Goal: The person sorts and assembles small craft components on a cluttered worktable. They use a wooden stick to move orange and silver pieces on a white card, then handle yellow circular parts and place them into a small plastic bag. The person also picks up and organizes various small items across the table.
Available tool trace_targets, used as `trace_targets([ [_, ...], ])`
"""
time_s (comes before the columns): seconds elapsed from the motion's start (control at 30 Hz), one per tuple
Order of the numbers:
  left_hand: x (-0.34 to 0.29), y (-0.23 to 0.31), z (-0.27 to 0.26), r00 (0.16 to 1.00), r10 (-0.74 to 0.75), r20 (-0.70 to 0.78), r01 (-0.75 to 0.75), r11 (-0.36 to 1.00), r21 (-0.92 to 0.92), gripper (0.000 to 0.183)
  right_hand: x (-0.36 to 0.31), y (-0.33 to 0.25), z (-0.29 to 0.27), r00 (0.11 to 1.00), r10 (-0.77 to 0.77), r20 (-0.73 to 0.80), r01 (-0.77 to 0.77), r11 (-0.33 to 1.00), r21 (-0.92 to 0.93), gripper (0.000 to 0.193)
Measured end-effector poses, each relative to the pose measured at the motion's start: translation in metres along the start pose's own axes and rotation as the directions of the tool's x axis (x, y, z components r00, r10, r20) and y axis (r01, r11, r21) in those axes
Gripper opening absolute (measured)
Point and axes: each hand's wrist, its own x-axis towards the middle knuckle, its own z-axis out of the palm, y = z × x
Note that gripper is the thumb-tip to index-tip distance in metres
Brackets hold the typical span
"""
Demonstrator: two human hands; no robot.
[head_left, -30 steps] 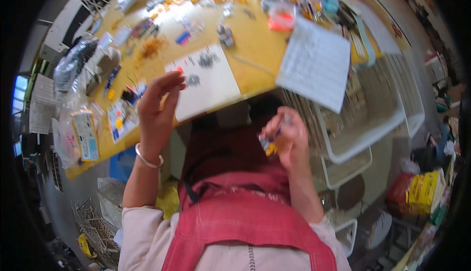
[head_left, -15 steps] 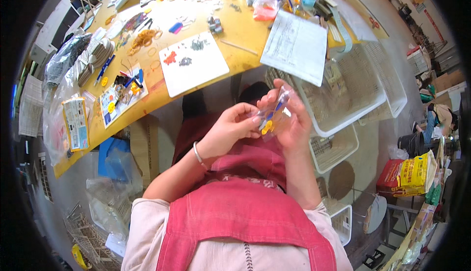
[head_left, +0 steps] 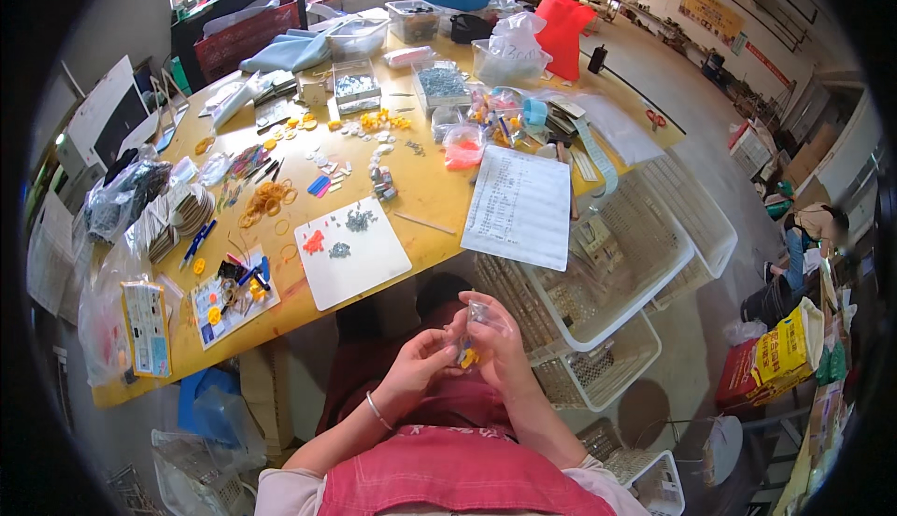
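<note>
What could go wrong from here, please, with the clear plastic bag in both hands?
The left hand and right hand hold the clear plastic bag beyond the yellow table, so its small yellow piece might drop if unsealed. A bump to the flat white rectangular board could scatter its tiny red and grey parts. The white paper sheet overhangs the table and might slip.

The left forearm (head_left: 329,438) and right forearm (head_left: 539,422) angle inward from near. The left hand (head_left: 425,364) pinches beside the right hand (head_left: 499,343), fingers bent.
</note>
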Motion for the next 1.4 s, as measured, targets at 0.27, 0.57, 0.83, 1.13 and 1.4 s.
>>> trace_targets([
  [0.27, 0.011, -0.011, -0.016, 0.997, -0.065, 0.033, 0.063, 0.996, 0.056, 0.028, 0.007, 0.012, -0.001, 0.998, 0.011, -0.055, -0.02, 0.986, -0.165, 0.045],
  [0.57, 0.025, -0.017, -0.02, 0.995, -0.096, -0.009, 0.096, 0.993, 0.07, 0.033, 0.015, 0.024, -0.015, 0.999, 0.028, -0.039, -0.035, 0.978, -0.204, 0.041],
  [0.83, 0.036, -0.016, -0.018, 0.988, -0.143, -0.055, 0.147, 0.986, 0.077, 0.028, 0.02, 0.026, -0.028, 0.998, 0.058, -0.037, -0.065, 0.972, -0.225, 0.043],
  [1.13, 0.049, -0.016, -0.011, 0.995, -0.101, 0.0, 0.101, 0.989, 0.105, 0.031, 0.021, 0.009, -0.042, 0.993, 0.116, -0.004, -0.111, 0.941, -0.321, 0.055],
  [1.4, 0.045, -0.013, -0.025, 0.997, -0.079, 0.01, 0.077, 0.989, 0.13, 0.026, 0.029, 0.016, -0.035, 0.992, 0.125, -0.031, -0.129, 0.963, -0.238, 0.036],
])
